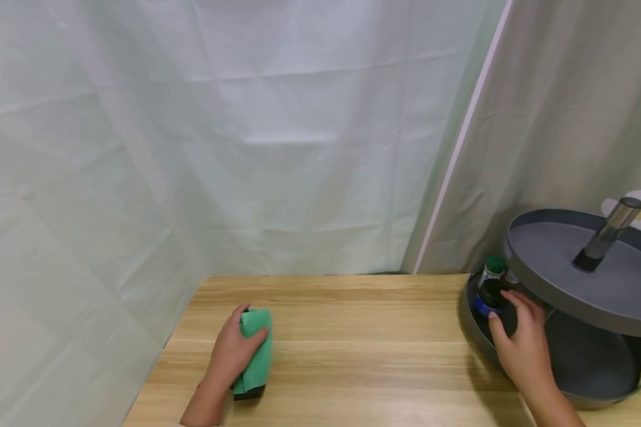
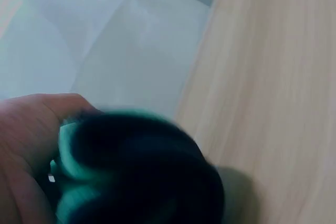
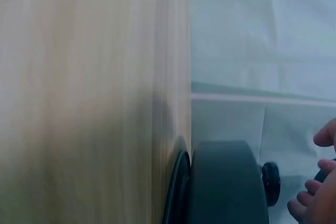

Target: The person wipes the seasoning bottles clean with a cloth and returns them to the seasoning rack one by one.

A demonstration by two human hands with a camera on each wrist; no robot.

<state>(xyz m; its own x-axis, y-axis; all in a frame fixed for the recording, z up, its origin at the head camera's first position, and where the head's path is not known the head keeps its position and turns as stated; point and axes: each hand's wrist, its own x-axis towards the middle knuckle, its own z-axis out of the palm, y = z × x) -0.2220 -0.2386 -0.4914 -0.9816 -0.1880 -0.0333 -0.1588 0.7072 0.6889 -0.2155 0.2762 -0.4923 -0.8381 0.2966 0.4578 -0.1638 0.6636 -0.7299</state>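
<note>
Near the table's left side, my left hand [image 1: 235, 350] grips a folded green cloth [image 1: 257, 350] with black edging. Thumb and fingers lie on opposite sides of the bundle. The left wrist view shows the cloth's dark, blurred end [image 2: 152, 166] close up. Over at the right, my right hand [image 1: 523, 344] holds a small jar [image 1: 491, 295] with a black lid and blue label, thumb on one side and fingers on the other. The jar is at the lower tier of a grey two-tier round tray [image 1: 472, 320]. In the right wrist view only part of that hand [image 3: 320, 198] shows.
A green-lidded jar [image 1: 494, 268] stands behind the black-lidded one. The upper tier [image 1: 539, 255] overhangs the lower tier, with a metal post [image 1: 611, 234] rising from it. Pale curtains [image 1: 310, 148] hang behind the wooden table [image 1: 363, 344].
</note>
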